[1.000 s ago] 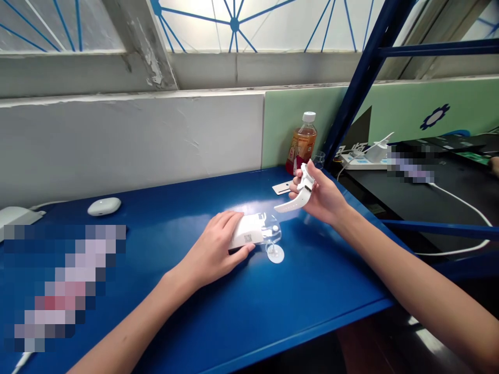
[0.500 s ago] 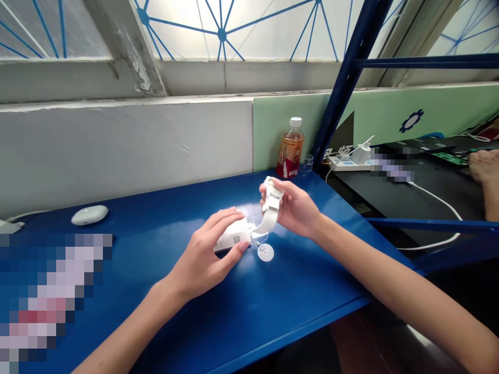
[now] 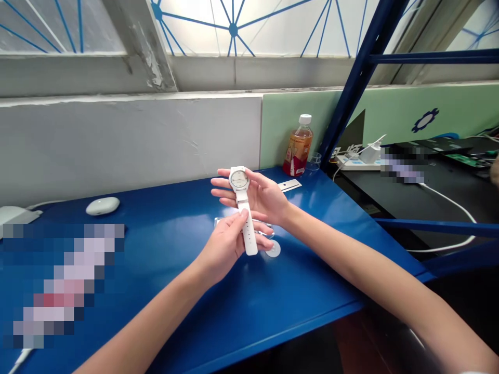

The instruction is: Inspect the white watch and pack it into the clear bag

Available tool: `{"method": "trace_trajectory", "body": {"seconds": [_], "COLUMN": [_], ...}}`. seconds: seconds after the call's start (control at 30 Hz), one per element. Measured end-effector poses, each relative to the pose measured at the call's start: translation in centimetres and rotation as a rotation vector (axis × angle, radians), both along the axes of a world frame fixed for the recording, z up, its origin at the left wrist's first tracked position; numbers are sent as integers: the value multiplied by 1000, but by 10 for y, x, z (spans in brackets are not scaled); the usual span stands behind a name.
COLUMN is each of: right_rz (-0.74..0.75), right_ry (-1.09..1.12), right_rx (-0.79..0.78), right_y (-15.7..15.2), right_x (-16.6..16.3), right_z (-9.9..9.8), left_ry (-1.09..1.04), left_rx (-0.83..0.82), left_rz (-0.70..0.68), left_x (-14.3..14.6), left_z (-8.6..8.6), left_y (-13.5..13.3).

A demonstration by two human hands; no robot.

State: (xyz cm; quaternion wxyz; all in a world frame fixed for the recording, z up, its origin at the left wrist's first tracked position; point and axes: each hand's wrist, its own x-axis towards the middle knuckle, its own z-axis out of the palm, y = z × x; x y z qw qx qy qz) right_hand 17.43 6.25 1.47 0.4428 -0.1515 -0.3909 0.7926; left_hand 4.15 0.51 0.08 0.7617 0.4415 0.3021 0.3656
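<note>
A white wristwatch [image 3: 239, 179] is held up over the blue table, its round dial facing me and its strap hanging toward me. My right hand [image 3: 268, 196] supports the watch head from behind, thumb at the case edge and fingers stretched behind it. Lower down, my left hand [image 3: 230, 235] grips the punched strap, with the thumb on top and fingers underneath. Beneath my hands lies a clear plastic piece [image 3: 218, 222], mostly covered. A translucent round disc [image 3: 273, 249] rests beside my left fingertips. Behind my right wrist lies a flat white strip [image 3: 290, 185] with dark marks.
On the blue table [image 3: 163, 291] are a white oval case [image 3: 103, 206] and a blurred-out object with a cable at left. A drink bottle [image 3: 298, 146] stands near the back, by a blue rack post [image 3: 351, 83]. A power strip [image 3: 358, 162] is on the right-hand black desk.
The watch has turned dial toward me and moved left with my right hand. My left hand has left the white labelled piece and taken the strap. A flat white strip now shows behind.
</note>
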Motion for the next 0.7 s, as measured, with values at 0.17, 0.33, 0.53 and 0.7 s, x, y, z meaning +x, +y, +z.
{"method": "trace_trajectory", "body": {"seconds": [0.17,0.33,0.53,0.7], "right_rz": [58,114,120,145], "right_ry": [7,-17,-26,-51], "right_rx": [11,24,15,23], "right_y": [-7,-7,-9,-7], "right_x": [9,12,14,17], "right_z": [-6,-11,-11,-15], "left_ry": [3,48,34,-9], "left_rx": [-39,-94,-148,-153], "left_rz": [-53,-43,-49,-94], "left_x": [-1,1,4,5], "left_z": [-4,-5,-6,-4], "left_y": [-4,-7,-6,-9]}}
